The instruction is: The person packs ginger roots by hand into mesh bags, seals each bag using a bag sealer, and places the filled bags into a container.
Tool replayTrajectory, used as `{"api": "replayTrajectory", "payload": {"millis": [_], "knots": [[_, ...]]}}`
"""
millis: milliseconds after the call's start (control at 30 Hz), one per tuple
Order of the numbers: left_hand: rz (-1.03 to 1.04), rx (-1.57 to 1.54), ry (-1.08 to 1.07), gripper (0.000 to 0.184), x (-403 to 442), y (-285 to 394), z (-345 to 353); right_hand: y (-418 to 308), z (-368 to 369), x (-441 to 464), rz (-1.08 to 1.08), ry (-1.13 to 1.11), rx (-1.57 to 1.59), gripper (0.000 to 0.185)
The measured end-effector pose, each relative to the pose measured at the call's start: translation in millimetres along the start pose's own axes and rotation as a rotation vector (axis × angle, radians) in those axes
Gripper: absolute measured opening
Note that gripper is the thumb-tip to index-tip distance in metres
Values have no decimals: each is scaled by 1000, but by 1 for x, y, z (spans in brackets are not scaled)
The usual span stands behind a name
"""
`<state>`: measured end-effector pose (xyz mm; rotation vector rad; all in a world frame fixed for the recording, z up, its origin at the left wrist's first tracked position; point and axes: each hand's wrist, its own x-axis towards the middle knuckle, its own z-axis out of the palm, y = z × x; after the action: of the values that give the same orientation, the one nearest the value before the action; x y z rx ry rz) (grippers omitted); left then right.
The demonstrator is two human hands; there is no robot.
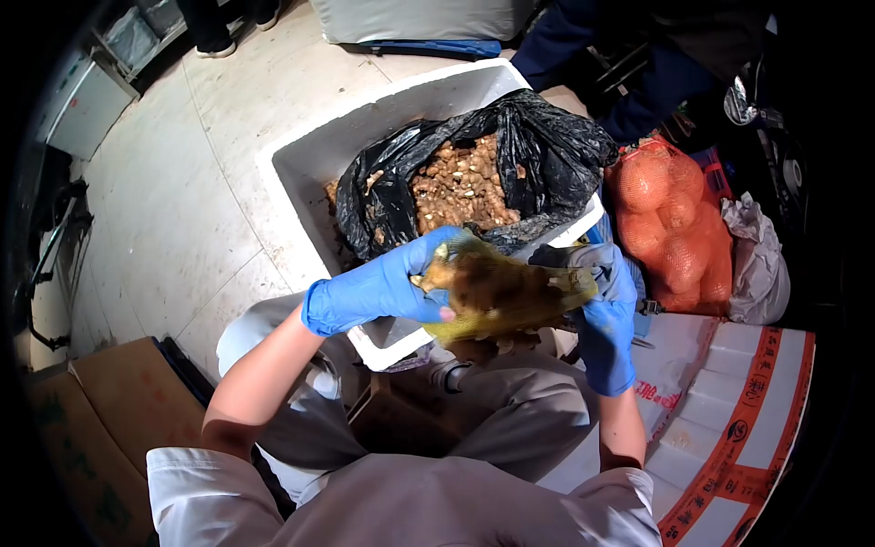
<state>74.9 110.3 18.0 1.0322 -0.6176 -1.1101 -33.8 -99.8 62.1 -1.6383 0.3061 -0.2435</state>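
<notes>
- The yellow mesh bag (501, 296), with brown contents showing through, was between the person's two gloved hands, held up over the lap and across the near side of the white foam box (296, 196).
- The left hand (392, 284) grasped the bag's fuller end, its fingers around that side.
- The right hand (609, 319) gripped the narrower end, close to the pale, bunched tip.
- The bag's long axis ran roughly crosswise, from left hand to right, nearly level in the view.
- Its tapered end pointed to the person's right, its bulging end to the left.
- Just beyond it, inside the box, an open black plastic bag (561, 137) held knobbly brown pieces (456, 187).
- A red mesh sack (674, 223) stood near the right hand, beyond a white carton (702, 438).
</notes>
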Motion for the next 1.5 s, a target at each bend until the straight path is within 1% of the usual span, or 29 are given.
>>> {"api": "replayTrajectory", "payload": {"millis": [33,167,233,300,367,400,433,500,533,567,633,667,733,800,833,867,900,933,1033,1067,1100,1167,1200,1233,1300,1367,1400,1467,1500], "knots": [[-4,3,-15,74,-1,2,0,-6,0,0,-48,5,-90,14],[12,6,-13,72,-4,-1,2,-12,-2,-4,-71,16,-51,18],[135,105,-24,73,-3,-5,1,-10,-5,-8,-176,-41,152,25],[174,121,-46,74,-4,2,4,-10,-4,-10,-170,-24,207,31],[233,98,5,72,-6,10,6,-4,-12,-7,-14,4,-307,40],[246,59,19,70,-3,9,6,1,-16,-3,140,-87,-84,40],[242,54,17,70,-2,10,9,8,-17,0,147,-84,-85,40],[223,93,85,70,-2,16,13,31,-21,0,313,-262,148,28],[315,209,99,70,-1,12,11,45,-24,-3,369,-320,225,25],[314,214,99,70,0,11,11,66,-32,-13,236,-358,-124,24],[384,-48,172,70,5,13,17,72,-29,-18,94,-386,-468,23],[343,-167,238,72,3,18,23,73,-24,-19,162,-342,-103,21],[313,-251,423,69,7,6,23,66,-4,-20,289,-234,625,18],[356,-303,471,66,16,9,27,55,13,-19,389,-95,1354,20],[385,-407,464,62,18,12,27,47,20,-18,381,-96,1358,20],[413,-512,456,59,20,15,26,38,27,-18,370,-55,1177,19],[414,-507,455,59,22,15,23,30,31,-18,360,-14,994,17],[449,-553,427,58,24,15,19,24,32,-18,357,-18,996,17],[479,-573,430,57,25,16,19,12,27,-16,219,97,634,19],[499,-541,414,57,26,15,21,12,13,-12,117,74,562,13],[516,-510,397,58,27,14,22,2,5,-12,265,205,750,12],[489,-463,456,60,29,13,24,12,-1,-5,-158,263,265,18],[493,-422,486,62,32,13,25,10,10,-7,-155,264,263,18],[495,-381,515,64,33,14,26,6,32,-11,-304,413,212,28],[440,-440,543,65,34,14,28,15,40,-4,-771,532,-304,53],[369,-479,554,64,36,11,29,3,39,-4,-663,435,-646,60],[365,-468,519,62,36,12,29,4,38,-1,-660,442,-643,60],[357,-485,481,60,38,9,30,9,33,4,-654,305,-604,47],[354,-506,450,59,40,8,30,16,28,4,-652,309,-605,47]]}}
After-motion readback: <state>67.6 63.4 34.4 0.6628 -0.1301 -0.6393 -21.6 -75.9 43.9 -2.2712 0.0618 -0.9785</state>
